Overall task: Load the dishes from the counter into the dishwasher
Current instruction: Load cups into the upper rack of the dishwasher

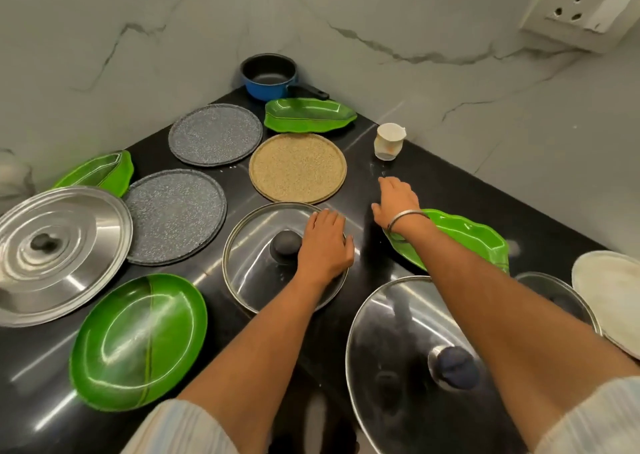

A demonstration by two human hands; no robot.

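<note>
A: How far along is the loading looking?

B: Barely begun, I'd judge. Everything in view is sitting on the black desk (433, 183), and no dishwasher is showing at all.

A: What are the hands doing?

B: The left hand (323, 242) is lying flat, fingers nearly straight, on the right rim of a glass lid (256, 270), just right of its black knob. It is pressing or resting, not gripping. The right hand (394, 204) is reaching forward with relaxed fingers spread, holding nothing, hovering low over bare desk; whether it is touching the surface I cannot tell.

A: What is waiting nearby?

B: Beyond the right hand's fingertips a small white cup (389, 141) is standing. Under its wrist a green leaf-shaped dish (467, 239) is lying. Ahead of the left hand is a tan round plate (298, 168); further left, two grey speckled plates (173, 216) and a steel lid (59, 252).

A: So nearly all is remaining?

B: It seems so.
</note>
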